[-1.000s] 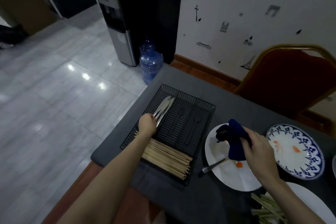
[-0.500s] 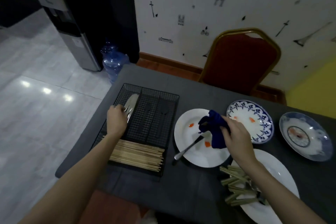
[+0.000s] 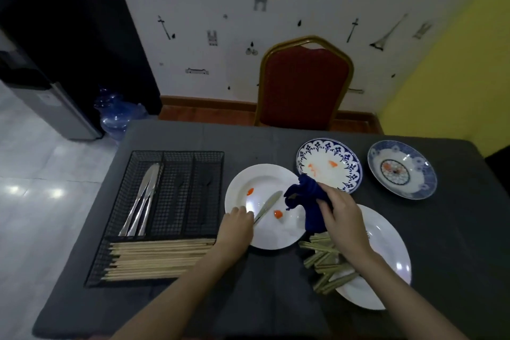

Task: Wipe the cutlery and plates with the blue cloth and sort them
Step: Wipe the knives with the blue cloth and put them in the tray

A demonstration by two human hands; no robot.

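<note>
Nearest you, wooden chopsticks (image 3: 157,259) fill the front compartment of the black wire tray (image 3: 116,283). To the right, a second bundle of chopsticks (image 3: 325,265) lies across the rim of a white plate (image 3: 386,243). Your left hand (image 3: 234,225) rests on the middle white plate (image 3: 262,182), fingers curled on the handle of a knife (image 3: 267,205) lying among orange smears. Your right hand (image 3: 340,215) grips the blue cloth (image 3: 306,196) bunched above that plate's right edge. Three knives (image 3: 142,199) lie in the tray's left slot. Farther off sit a blue-patterned plate (image 3: 345,157) and a blue bowl (image 3: 425,179), both smeared, then a red chair (image 3: 303,85).
</note>
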